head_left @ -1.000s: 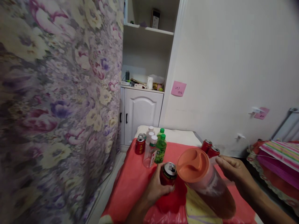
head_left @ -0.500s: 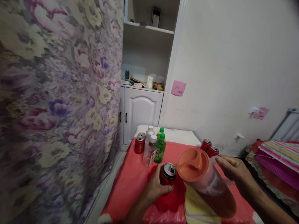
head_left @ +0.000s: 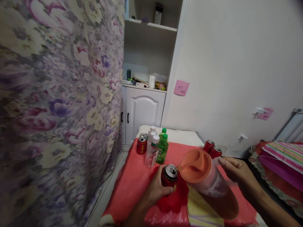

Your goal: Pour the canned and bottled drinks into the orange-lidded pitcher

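My left hand [head_left: 155,187] is wrapped round a red drink can [head_left: 169,179] with an opened silver top, held over a red scalloped dish [head_left: 176,200]. In my right hand [head_left: 236,171] is the handle of a clear pitcher [head_left: 216,195] with an orange lid [head_left: 195,166]. The pitcher is tipped toward the can and holds brownish liquid. Its spout touches or nearly touches the can's opening; I cannot tell which. Beneath the pitcher lies a folded yellow cloth [head_left: 201,209].
On the red tablecloth [head_left: 132,183], two red cans [head_left: 142,145], several clear bottles [head_left: 151,151] and two green bottles [head_left: 163,149] stand at the back left. Two more red cans [head_left: 216,152] stand behind the pitcher. A floral curtain [head_left: 59,110] hangs on the left.
The view has shifted very slightly. Both hands, the can and the tipped pitcher keep almost the same positions.
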Action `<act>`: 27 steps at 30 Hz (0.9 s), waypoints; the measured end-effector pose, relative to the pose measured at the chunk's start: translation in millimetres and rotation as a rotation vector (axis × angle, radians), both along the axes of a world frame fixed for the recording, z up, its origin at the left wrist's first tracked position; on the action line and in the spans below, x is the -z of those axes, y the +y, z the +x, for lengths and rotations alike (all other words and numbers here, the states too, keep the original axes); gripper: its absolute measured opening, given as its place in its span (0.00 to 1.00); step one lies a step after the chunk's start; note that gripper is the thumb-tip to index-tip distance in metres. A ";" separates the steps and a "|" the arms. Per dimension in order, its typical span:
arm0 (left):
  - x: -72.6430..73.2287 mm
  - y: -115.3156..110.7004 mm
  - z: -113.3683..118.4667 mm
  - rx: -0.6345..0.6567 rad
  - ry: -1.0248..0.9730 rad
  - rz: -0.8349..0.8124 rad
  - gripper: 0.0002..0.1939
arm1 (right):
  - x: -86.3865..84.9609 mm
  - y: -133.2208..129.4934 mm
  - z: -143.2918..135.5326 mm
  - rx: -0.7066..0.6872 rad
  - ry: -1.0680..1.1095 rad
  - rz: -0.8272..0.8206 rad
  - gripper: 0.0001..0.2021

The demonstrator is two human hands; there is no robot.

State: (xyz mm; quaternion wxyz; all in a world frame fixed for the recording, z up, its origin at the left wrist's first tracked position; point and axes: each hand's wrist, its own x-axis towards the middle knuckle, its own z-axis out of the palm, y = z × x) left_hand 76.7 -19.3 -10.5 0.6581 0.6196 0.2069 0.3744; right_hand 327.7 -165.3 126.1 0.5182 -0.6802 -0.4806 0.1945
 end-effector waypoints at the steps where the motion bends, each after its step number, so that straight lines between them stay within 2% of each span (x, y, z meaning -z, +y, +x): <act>1: -1.5 -0.5 -0.2 -0.001 0.004 -0.001 0.39 | -0.8 -0.4 -0.8 -0.003 0.003 -0.002 0.33; 7: -3.4 -3.4 0.6 -0.003 0.012 0.000 0.39 | -0.8 -0.1 -0.6 -0.007 -0.018 -0.009 0.34; 18: -1.8 -2.2 0.1 -0.005 -0.003 0.002 0.38 | 9.9 3.9 10.1 -0.001 -0.024 0.015 0.32; 27: -1.8 -2.0 -0.7 -0.001 -0.004 -0.005 0.38 | 5.8 1.7 5.9 -0.021 -0.003 0.029 0.30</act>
